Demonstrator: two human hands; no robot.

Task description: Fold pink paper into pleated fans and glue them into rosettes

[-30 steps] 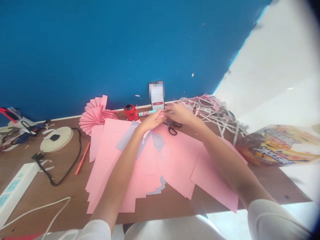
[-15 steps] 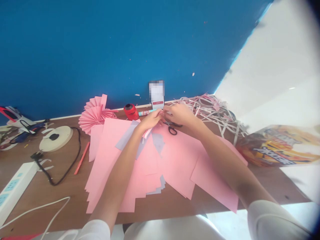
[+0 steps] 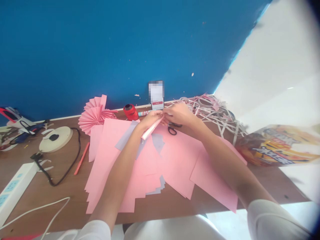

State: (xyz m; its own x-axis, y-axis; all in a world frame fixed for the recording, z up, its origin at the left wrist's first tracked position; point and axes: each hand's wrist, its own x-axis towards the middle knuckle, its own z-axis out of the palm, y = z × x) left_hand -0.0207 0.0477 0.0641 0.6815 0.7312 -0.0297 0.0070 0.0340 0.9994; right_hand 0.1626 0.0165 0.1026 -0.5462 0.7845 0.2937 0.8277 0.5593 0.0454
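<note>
A narrow folded strip of pink paper (image 3: 151, 129), its edges pale, slants between my two hands above the paper sheets. My left hand (image 3: 150, 120) is closed around its middle. The fingers of my right hand (image 3: 180, 113) pinch together at the strip's far end, where the fingertips partly hide it. Just below my right hand lie scissors (image 3: 172, 130) with dark handles, their blades mostly covered. Pink paper sheets (image 3: 180, 156) spread beneath both forearms, with grey-lilac pieces (image 3: 125, 135) among them. Left of the sheets stands a pleated pink paper fan (image 3: 91, 118).
A red round container (image 3: 130, 112) and a glue-stick-like tube (image 3: 143, 113) sit behind my left hand. A phone (image 3: 157, 96) leans on the blue wall. Paper shreds (image 3: 210, 106) and a snack bag (image 3: 277, 146) are at right; tape roll (image 3: 56, 139), red pen (image 3: 82, 158) and power strip (image 3: 17, 190) at left.
The folded strip has swung further into view beside my left hand, showing more of its length. My hands have shifted only slightly; the things on the table stay put.
</note>
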